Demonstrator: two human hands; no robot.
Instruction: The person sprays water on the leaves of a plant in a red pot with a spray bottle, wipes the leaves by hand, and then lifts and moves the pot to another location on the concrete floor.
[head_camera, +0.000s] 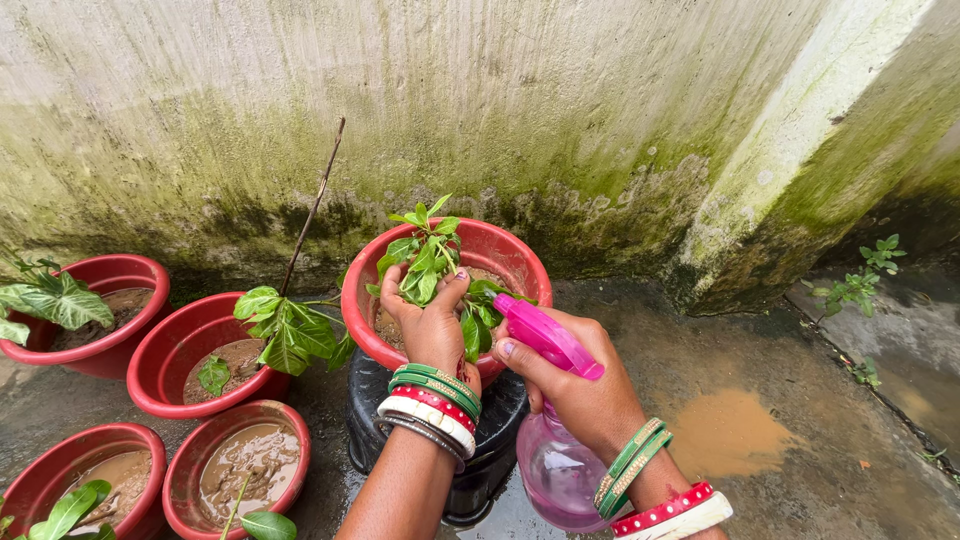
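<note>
A small green plant (424, 256) grows in a red pot (512, 252) that stands on a black upturned container (500, 420). My left hand (432, 322) reaches into the pot and holds the plant's leaves and stem. My right hand (580, 385) grips a pink spray bottle (548, 400), whose nozzle points at the leaves close by. Both wrists wear green, red and white bangles.
Several more red pots sit at the left on wet concrete: one with a leafy plant and a thin stick (205, 355), others holding muddy soil (238, 468). A mossy wall (560, 110) rises behind. A muddy puddle (728, 432) lies at the right.
</note>
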